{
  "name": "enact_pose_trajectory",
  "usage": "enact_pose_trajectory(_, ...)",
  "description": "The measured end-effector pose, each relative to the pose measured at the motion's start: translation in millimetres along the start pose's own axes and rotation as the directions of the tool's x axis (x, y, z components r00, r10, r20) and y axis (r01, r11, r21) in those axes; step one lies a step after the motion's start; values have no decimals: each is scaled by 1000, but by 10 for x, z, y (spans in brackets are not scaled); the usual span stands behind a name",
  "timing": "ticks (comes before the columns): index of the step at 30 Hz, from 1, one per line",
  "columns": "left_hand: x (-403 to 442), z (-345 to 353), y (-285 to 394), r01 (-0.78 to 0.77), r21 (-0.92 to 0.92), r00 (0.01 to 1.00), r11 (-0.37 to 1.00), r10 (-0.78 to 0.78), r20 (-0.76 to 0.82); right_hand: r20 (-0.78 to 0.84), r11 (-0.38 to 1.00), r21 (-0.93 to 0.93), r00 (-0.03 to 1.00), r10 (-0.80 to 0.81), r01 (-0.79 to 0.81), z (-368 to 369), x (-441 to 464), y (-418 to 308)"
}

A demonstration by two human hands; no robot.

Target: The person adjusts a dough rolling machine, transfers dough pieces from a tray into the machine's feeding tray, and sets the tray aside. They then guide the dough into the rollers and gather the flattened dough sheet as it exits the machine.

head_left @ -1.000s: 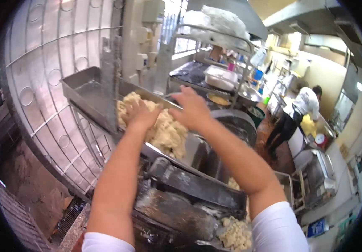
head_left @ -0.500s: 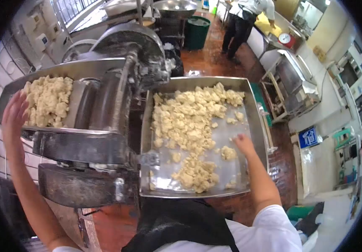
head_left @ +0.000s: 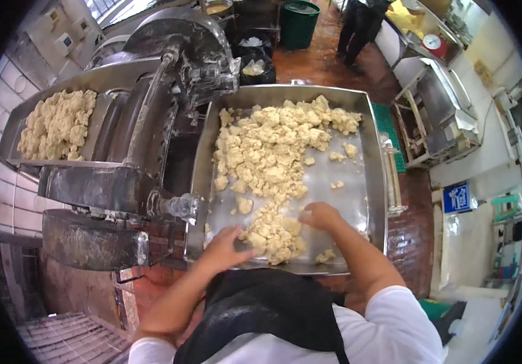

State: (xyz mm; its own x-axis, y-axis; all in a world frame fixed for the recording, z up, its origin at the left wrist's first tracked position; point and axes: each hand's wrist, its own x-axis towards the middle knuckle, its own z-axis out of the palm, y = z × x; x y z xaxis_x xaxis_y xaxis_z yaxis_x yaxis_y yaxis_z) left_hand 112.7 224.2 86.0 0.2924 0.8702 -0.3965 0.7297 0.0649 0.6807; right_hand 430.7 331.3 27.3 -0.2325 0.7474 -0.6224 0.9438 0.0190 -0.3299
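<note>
A metal tray (head_left: 346, 206) lies before you, bearing a larger dough mass (head_left: 270, 148) at its far side. Toward your body trails a smaller dough heap (head_left: 273, 233), its length running roughly away from you, between your hands: right of your left hand (head_left: 221, 249), left of and nearer you than your right hand (head_left: 321, 217). Left fingers: spread wide, apparently nearer, contact unclear. Right fingers: bent; grip cannot be told.

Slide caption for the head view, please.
Left hand and right hand flank lumpy dough in a metal tray beside a machine.
</note>
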Motion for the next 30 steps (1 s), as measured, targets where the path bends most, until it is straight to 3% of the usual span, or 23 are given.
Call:
enact_pose_trajectory(2, 299, 333, -137, 238, -44, 970, 970, -236, 53, 217, 997, 79, 975, -40, 23, 179, 47, 35)
enact_pose_trajectory(5, 505, 629, -85, 333, 41, 934, 942, -335, 120, 141, 844, 534, 981, -132, 37, 199, -379, -176)
enact_pose_trajectory(9, 687, 812, 119, 232, -53, 944, 971, -212, 252, -19, 854, 491, 982, -187, 172, 614, -285, -292)
enact_pose_trajectory(11, 737, 1104, -34, 267, -309, 947, 913, -189, 258, -188, 946, 249, 968, -164, 208, 816, -204, -412)
enact_pose_trajectory(13, 794, 1219, -110, 267, -322, 958, 908, -213, 195, -163, 857, 489, 982, -91, 161, 903, -132, -436)
enact_pose_trajectory(14, 766, 1137, 46, 232, -65, 961, 971, -218, 168, -158, 806, 571, 984, -77, 155, 948, -92, -408)
enact_pose_trajectory(16, 850, 1282, 22, 301, -161, 948, 940, -275, 161, -104, 640, 760, 993, -51, 113, 1076, -28, -337)
enact_pose_trajectory(18, 879, 1354, -66, 239, -284, 970, 929, -214, 117, -20, 393, 919, 999, -50, 38, 1088, 77, -299)
enact_pose_trajectory(21, 866, 1337, -131, 172, -310, 979, 935, -128, 156, 105, 560, 828, 978, -181, 14, 1011, 62, -213)
enact_pose_trajectory(24, 648, 869, 78, 77, -265, 965, 961, -6, 261, -55, 836, 421, 930, -364, 352, 1059, -80, -24)
enact_pose_trajectory(25, 589, 757, 147, 37, -255, 955, 966, 41, 293, -63, 872, 342, 934, -351, 351, 982, -227, -75)
enact_pose_trajectory(27, 646, 784, 226, 133, -162, 937, 978, -71, 341, -87, 923, 167, 937, -338, 348, 792, -476, -159)
enact_pose_trajectory(28, 682, 803, 261, 175, -115, 924, 978, -123, 361, -75, 925, 231, 953, -293, 302, 797, -456, -179)
enact_pose_trajectory(30, 683, 862, 247, 218, -354, 937, 910, -93, 337, -57, 911, 357, 978, -199, 206, 818, -360, -227)
